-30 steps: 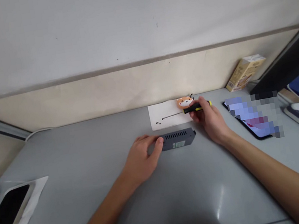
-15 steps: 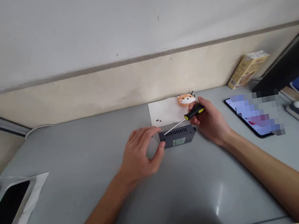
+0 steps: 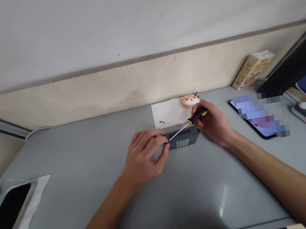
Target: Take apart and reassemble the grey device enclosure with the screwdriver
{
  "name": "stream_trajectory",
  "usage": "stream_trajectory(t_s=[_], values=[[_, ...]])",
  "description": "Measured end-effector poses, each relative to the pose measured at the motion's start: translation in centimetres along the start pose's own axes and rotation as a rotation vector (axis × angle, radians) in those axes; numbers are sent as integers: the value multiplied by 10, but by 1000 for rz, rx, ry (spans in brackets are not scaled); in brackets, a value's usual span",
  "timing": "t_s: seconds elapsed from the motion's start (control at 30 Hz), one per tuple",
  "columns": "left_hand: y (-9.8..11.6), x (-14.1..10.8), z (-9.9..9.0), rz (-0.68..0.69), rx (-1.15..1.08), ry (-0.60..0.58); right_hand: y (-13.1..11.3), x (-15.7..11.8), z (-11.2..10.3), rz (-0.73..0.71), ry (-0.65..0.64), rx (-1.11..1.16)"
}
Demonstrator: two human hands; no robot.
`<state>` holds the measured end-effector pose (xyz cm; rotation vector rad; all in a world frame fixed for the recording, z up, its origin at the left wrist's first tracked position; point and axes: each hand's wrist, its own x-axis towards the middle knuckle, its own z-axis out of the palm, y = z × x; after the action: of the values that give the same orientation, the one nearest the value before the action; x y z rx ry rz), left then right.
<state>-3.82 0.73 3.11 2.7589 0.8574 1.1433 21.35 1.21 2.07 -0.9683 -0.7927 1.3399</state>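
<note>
Because the thin shaft of the yellow-and-black screwdriver [image 3: 198, 115] meets the dark grey vented metal box [image 3: 183, 138] at a shallow slant, the tip could skid off its end and across the vents. The left hand [image 3: 145, 157] is the part most exposed to that slip, since its fingers [image 3: 157, 140] curl against the end of the box, right beside the tip. The hands are apart, with the box between them, and the right hand [image 3: 213, 121] is clamped around the screwdriver handle. The box sits loose on the grey desk [image 3: 88, 149], so sideways pressure could shift or turn it. Just beyond the box, 1 sheet of white paper [image 3: 169, 112] carries a few tiny black screws [image 3: 162, 122], which a careless sweep of the right wrist could knock away, and they would be hard to spot. An orange dog-faced trinket [image 3: 190, 101] lies beside them.

I cannot tell whether the tip sits in a screw head or only touches the casing, because it is too small and the fingers crowd it. Nor can I tell whether the left hand grips or merely steadies. The label on the box is unreadable.
</note>
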Motion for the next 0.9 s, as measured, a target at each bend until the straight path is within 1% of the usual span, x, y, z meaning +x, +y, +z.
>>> stream_trajectory(t_s=[0.1, 0.17, 0.23, 0.3, 0.33, 0.4, 0.5, 0.6, 0.73, 0.9], values=[[-1, 0, 2, 21, 3, 21, 1, 2, -3, -5, 40, 18], [-1, 1, 3, 30, -1, 25, 2, 5, -6, -18, 108, 17], [-2, 1, 3, 28, -15, 16, 5, 8, -9, -48, 190, -67], [-2, 1, 4, 27, -31, 15, 7, 9, -11, -82, 239, -213], [-2, 0, 4, 27, -37, 18, 8, 9, -11, -94, 239, -281], [-2, 0, 4, 17, -42, 29, 10, 8, -10, -108, 194, -374], [-2, -1, 5, 10, -43, 49, 10, 5, -8, -118, 112, -430], [-2, 0, 5, 18, -40, 69, 10, 4, -7, -120, 73, -461], [-6, -1, 6, 35, -46, 90, 12, 5, -8, -131, 68, -449], [-9, -1, 3, 15, -79, 79, 11, 10, -11, -144, 113, -322]])
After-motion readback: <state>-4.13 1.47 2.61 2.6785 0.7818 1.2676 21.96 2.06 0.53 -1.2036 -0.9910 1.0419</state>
